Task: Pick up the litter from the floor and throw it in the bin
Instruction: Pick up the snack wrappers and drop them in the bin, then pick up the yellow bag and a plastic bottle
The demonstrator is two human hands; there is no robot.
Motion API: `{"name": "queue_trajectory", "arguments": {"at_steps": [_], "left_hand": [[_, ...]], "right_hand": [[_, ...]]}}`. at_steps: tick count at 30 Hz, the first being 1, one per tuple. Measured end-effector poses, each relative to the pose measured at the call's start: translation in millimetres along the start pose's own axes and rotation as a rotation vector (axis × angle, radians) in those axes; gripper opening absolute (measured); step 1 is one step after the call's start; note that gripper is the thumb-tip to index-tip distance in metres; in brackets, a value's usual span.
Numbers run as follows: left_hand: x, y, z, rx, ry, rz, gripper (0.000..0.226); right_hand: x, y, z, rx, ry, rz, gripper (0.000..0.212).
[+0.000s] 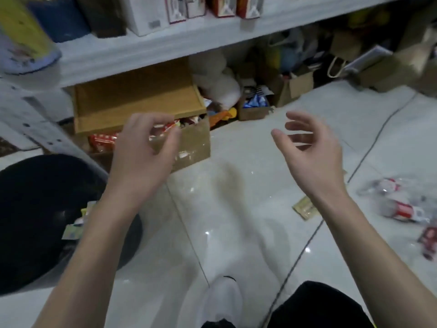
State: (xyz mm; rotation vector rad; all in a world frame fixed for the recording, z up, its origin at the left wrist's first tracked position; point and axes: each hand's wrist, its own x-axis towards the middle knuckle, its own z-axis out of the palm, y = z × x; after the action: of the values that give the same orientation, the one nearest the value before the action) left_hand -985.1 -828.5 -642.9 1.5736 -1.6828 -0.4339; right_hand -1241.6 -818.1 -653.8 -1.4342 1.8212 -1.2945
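A black bin (pixel 35 209) stands on the floor at the lower left, with a few wrappers (pixel 75 223) inside it. My left hand (pixel 144 150) hovers to the right of the bin, fingers curled and apart, holding nothing. My right hand (pixel 309 152) is raised over the white tiles with its fingers spread and empty. Litter lies on the floor to the right: a flat tan packet (pixel 305 208) just below my right wrist, a crumpled clear bag with red and white wrappers (pixel 399 200), and a dark red wrapper (pixel 429 242) at the right edge.
A cardboard box (pixel 189 143) full of snack packets sits under a white shelf (pixel 142 48), behind my left hand. More boxes and bags (pixel 295 86) crowd the space under the shelf. My white shoe (pixel 222 301) and dark-clothed knee (pixel 316 306) are at the bottom.
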Motion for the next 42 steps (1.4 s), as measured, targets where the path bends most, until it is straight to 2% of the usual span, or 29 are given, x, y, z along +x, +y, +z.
{"name": "queue_trajectory", "arguments": {"at_steps": [6, 11, 16, 23, 35, 42], "left_hand": [[-6, 53, 96, -0.039, -0.241, 0.168, 0.028], [-28, 91, 170, -0.074, -0.405, 0.302, 0.027], [-53, 128, 223, -0.093, -0.533, 0.386, 0.028], [-98, 164, 281, -0.255, -0.696, 0.468, 0.022], [-174, 184, 351, -0.311, -0.983, 0.616, 0.025], [-205, 181, 388, -0.275, -1.066, 0.687, 0.025]], "right_hand": [[-28, 76, -97, -0.025, 0.27, 0.192, 0.035], [-66, 122, -167, -0.093, 0.429, 0.306, 0.034], [-89, 133, -220, -0.157, 0.556, 0.34, 0.033], [-123, 127, -274, -0.257, 0.678, 0.377, 0.032], [-213, 185, -271, -0.246, 0.936, 0.539, 0.032], [-251, 239, -244, -0.17, 1.01, 0.69, 0.033]]}}
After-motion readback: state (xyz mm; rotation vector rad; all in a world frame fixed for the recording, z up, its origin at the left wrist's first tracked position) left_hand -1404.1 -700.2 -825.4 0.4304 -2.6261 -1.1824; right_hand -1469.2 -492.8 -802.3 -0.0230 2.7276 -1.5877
